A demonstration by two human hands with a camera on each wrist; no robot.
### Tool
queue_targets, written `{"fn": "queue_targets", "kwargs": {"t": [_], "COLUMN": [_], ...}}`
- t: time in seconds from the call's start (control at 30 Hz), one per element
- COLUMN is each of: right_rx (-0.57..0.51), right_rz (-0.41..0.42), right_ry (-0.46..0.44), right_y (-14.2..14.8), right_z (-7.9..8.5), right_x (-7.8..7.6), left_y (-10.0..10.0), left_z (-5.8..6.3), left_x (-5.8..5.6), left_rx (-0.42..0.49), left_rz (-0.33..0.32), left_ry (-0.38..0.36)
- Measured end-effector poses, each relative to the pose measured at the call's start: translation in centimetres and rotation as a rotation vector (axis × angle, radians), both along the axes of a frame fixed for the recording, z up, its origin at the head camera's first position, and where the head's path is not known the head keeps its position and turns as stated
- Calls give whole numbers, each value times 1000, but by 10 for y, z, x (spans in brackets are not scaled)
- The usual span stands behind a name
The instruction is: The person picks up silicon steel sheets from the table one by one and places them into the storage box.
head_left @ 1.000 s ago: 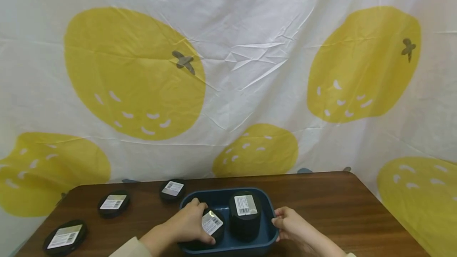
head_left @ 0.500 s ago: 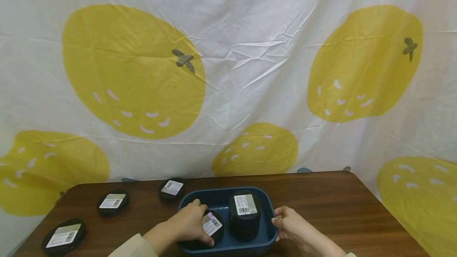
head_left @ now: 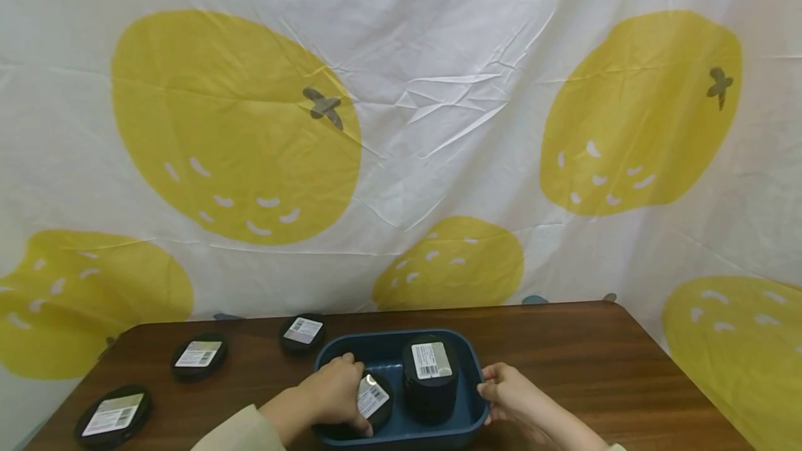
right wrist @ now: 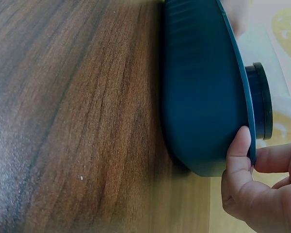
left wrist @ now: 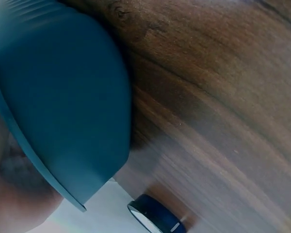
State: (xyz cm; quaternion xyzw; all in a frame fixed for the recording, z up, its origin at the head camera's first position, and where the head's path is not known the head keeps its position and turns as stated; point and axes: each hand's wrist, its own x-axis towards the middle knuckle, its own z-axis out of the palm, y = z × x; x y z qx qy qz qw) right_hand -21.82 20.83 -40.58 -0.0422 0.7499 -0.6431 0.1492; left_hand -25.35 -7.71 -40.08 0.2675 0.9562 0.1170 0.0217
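A dark blue plastic bin [head_left: 432,333] stands near the table's front edge. Inside its left half, my left hand [head_left: 335,392] grips a black round container [head_left: 374,399] with a white barcode label, thumb at the near side and fingers over the far side. Beside it in the bin rises a taller stack of black round containers [head_left: 430,374], labelled on top. My right hand [head_left: 510,395] pinches the bin's right rim; in the right wrist view the thumb and fingers of that hand [right wrist: 266,199] lie on either side of the rim. The bin wall [left wrist: 72,97] mostly hides the left hand in the left wrist view.
On the wooden table [head_left: 583,353], left of the bin, lie three flat black round containers: one near the front [head_left: 113,416], one farther back [head_left: 199,357] and one close to the bin's far left corner [head_left: 303,334]. A fruit-patterned curtain [head_left: 426,159] hangs behind the table.
My left hand has shifted very slightly, its thumb moving a little lower and leftward on the container. The right hand, bin and other containers stay in place.
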Motion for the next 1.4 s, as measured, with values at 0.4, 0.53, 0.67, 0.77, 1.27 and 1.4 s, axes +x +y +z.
{"fn": "queue_targets", "kwargs": {"t": [0.4, 0.53, 0.67, 0.77, 1.27, 1.4], "right_rx": [15, 25, 22, 24, 61, 61], "right_rz": [3, -16, -35, -44, -50, -59], "right_ry": [-11, -5, 0, 3, 45, 50], "right_y": [0, -1, -3, -4, -5, -5], "right_z": [2, 4, 5, 4, 3, 2], "right_x": [0, 1, 2, 2, 1, 1], "left_y": [4, 6, 6, 5, 4, 3], "left_z": [0, 1, 0, -1, 3, 2], "left_x": [5, 4, 4, 4, 7, 6], "left_rx": [-64, -86, -104, -124, -142, -132], "left_rz": [16, 19, 22, 12, -25, -49], "left_ry": [24, 41, 49, 69, 147, 203]}}
